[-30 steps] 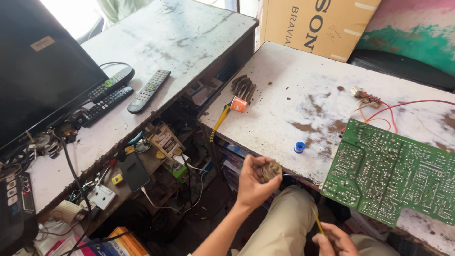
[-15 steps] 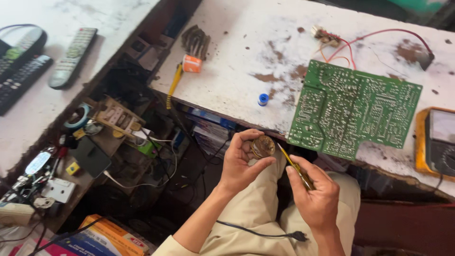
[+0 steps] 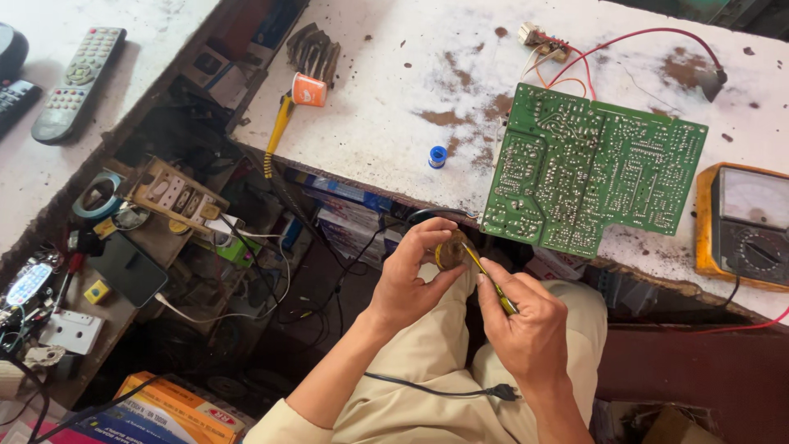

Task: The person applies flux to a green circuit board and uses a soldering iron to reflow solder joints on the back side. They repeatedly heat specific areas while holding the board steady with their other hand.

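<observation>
over the lap, below the table edge: both hands meet in front of the beige trousers, just under the near edge of the worn white table [image 3: 386, 123].
left hand: the left hand [image 3: 411, 275] is clenched around a small round tin [image 3: 450, 249], thumb and fingers cupping its rim so the open face tilts toward the other hand.
right hand: the right hand [image 3: 526, 329] grasps a thin yellow-handled tool [image 3: 485, 275] like a pen; its tip reaches into the tin. whether the tip touches the contents is too small to tell.
nearby on the table: a green circuit board [image 3: 592, 173] lies solder side up, just above the hands, with red and white wires [image 3: 625, 41] running from its far edge. a small blue spool [image 3: 437, 156] sits to its left, an orange-cased meter [image 3: 744, 222] to its right.
further off: a yellow brush handle with an orange cup [image 3: 308, 89] lies at the table's left edge; a grey remote [image 3: 78, 82] rests on the other bench.
loose cable: a black plug and cord [image 3: 493, 393] lie across the thigh, under the right wrist.
doing it well: in my judgement, keep the tin steady and tilted, dip only the tip, lightly, and keep the wrist clear of the cord so it does not drag.
</observation>
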